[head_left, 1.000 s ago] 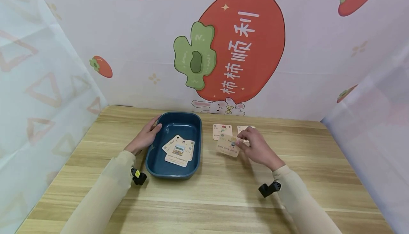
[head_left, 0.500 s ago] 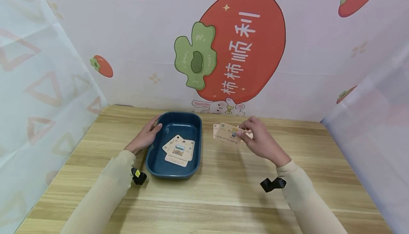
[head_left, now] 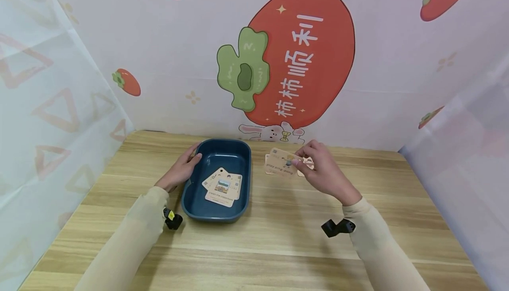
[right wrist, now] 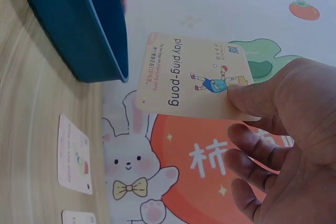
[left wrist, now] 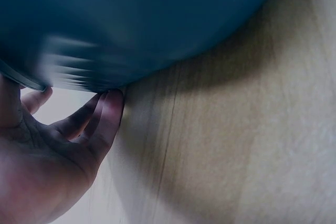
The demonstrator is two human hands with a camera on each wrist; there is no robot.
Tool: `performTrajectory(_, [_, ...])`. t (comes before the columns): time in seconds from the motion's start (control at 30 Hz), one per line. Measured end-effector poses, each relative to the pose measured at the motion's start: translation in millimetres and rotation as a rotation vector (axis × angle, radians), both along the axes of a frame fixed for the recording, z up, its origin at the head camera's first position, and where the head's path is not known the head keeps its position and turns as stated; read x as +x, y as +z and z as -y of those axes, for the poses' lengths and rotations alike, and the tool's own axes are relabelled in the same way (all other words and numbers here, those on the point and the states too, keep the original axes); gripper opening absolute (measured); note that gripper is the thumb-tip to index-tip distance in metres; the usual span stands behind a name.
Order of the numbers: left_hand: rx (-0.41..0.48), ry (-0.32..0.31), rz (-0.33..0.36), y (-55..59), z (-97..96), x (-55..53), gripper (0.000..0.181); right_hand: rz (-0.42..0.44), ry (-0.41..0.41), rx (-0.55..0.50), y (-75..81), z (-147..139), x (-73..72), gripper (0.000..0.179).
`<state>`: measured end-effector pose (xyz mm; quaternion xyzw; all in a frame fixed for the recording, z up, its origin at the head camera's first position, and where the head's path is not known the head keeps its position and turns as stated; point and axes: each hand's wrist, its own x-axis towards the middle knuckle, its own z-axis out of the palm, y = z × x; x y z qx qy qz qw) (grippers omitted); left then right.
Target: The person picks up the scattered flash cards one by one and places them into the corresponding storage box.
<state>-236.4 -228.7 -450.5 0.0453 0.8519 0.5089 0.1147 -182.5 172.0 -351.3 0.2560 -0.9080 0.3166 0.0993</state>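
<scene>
My left hand (head_left: pixel 181 166) grips the left side of a dark blue plastic bin (head_left: pixel 191 211), thumb over the rim. In the left wrist view, its fingertips (left wrist: pixel 111 106) touch the outer wall from below. Several flash cards (head_left: pixel 220 196) lie overlapped inside the bin, the top one reading "clean the classroom". My right hand (head_left: pixel 327 170) pinches a "play ping-pong" flash card (right wrist: pixel 191 77) at its edge between thumb and index finger, raised above the table. Behind it, partly hidden, a flash card (right wrist: pixel 74 153) and a second flash card (right wrist: pixel 79 217) lie on the table.
The wooden table (head_left: pixel 246 255) ends at a back wall covered by a printed cloth (head_left: pixel 171 39) with persimmons and a rabbit. Cloth also hangs along the left and right sides. A small black camera (head_left: pixel 338 228) sits on each wrist.
My right hand has lifted the play ping-pong card and carried it toward the back, over the cards on the table. The left hand and the bin have stayed in place.
</scene>
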Motion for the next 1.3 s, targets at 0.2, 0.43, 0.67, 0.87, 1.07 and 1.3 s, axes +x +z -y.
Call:
performTrajectory(0.2, [0.003,0.007,-0.002,0.2,-0.8,0.0,0.06,-0.029,0.016,-0.012,0.7,12.0,-0.3,0.008])
performTrajectory(0.43, [0.006,0.002,0.001,0.6,-0.2,0.5,0.06,-0.012,0.046,-0.035,-2.1,31.2,-2.0,0.007])
performTrajectory(0.67, [-0.004,0.007,0.0,0.8,-0.5,0.8,0.061,0.022,0.062,-0.056,-2.0,49.7,-1.8,0.01])
performTrajectory(0.87, [-0.002,0.013,0.008,0.5,-0.7,0.3,0.061,0.041,0.073,-0.08,-5.4,62.2,-3.1,0.011])
performTrajectory(1.07, [0.003,0.01,0.009,0.1,-1.4,-0.1,0.061,0.042,0.096,-0.09,-10.5,72.8,-4.4,0.013])
performTrajectory(1.3, [0.012,0.007,0.006,-1.4,-0.2,-0.1,0.061,0.039,0.104,-0.073,-11.3,82.7,-3.5,0.012])
